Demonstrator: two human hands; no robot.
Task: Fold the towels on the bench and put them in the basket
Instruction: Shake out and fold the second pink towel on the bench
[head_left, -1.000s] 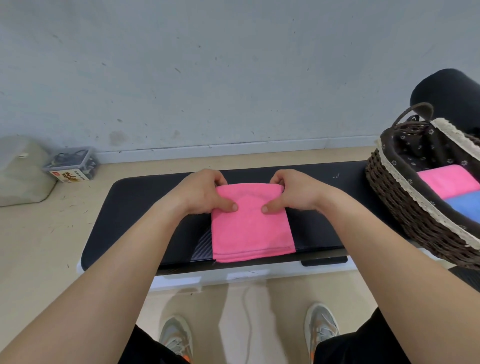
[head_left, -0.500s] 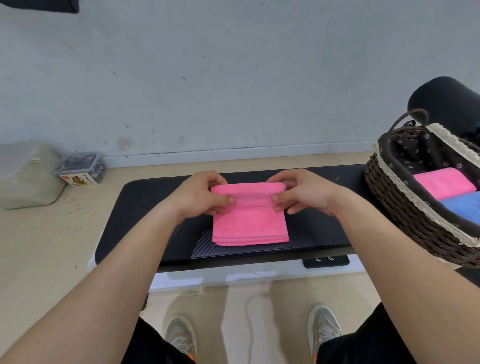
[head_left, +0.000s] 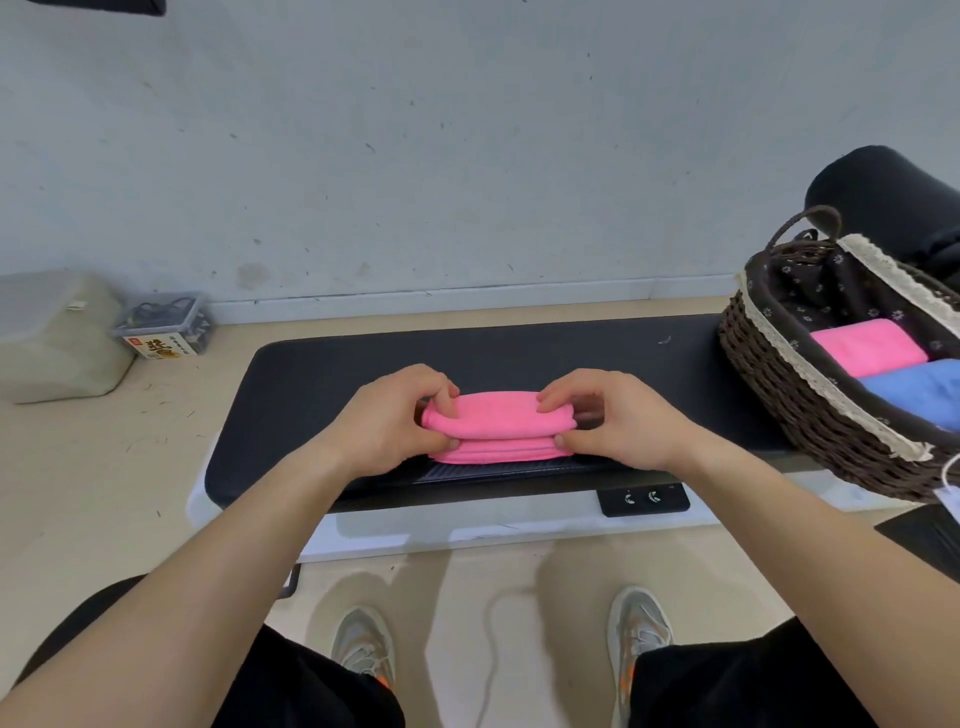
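pink towel (head_left: 497, 427), soft, light and limp, lies on the bench (head_left: 322, 374) between left hand (head_left: 390, 422) and right hand (head_left: 619, 422); each pinches one end, the best hold for the floppy layers.

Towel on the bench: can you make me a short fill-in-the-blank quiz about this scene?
1. The left hand and the right hand both hold a folded towel coloured ____.
2. It rests on a bench whose top is ____.
3. The basket holds a pink towel and a second towel coloured ____.
4. The basket stands on the person's ____ side.
Missing words: pink; black; blue; right.
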